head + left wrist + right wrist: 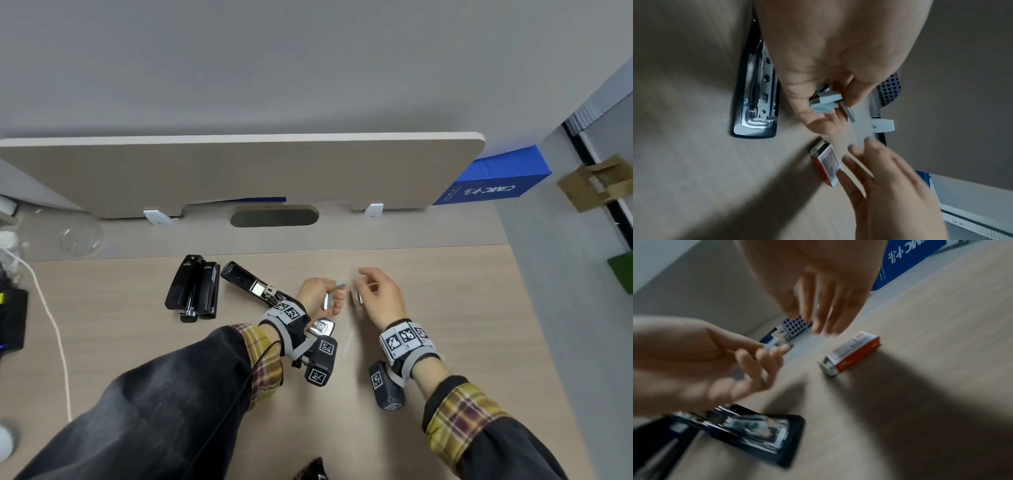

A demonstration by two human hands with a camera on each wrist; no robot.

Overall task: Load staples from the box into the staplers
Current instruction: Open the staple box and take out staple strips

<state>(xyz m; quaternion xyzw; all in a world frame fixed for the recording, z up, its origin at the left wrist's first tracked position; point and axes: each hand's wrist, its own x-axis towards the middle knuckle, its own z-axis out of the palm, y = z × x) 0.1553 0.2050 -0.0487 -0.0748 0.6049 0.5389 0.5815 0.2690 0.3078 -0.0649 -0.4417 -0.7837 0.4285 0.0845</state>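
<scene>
The staple strips point(825, 102) are held in the left hand point(830, 68), pinched between its thumb and curled fingers above the tabletop point(445, 308). Several short grey strips lie crossed over one another in this grip.

The staple box point(854, 352) lies on its side on the tabletop just beside the left hand, under the fingers of the right hand point(818, 288). It is white on top and orange-red on the side, and its end flap stands open toward the open stapler point(756, 91). There is printing on the box, but it is too blurred to read.

The right hand hovers over the box with fingers spread and relaxed, holding nothing. The two hands are near each other but do not touch.

The open stapler lies flat beside the left hand, with its metal channel facing up. On the far side of it from the box, two closed black staplers point(195, 287) lie side by side.

Behind the box, a blue carton point(493, 181) at the tabletop's far edge carries white letters that look like "CIMC" with Chinese characters.
</scene>
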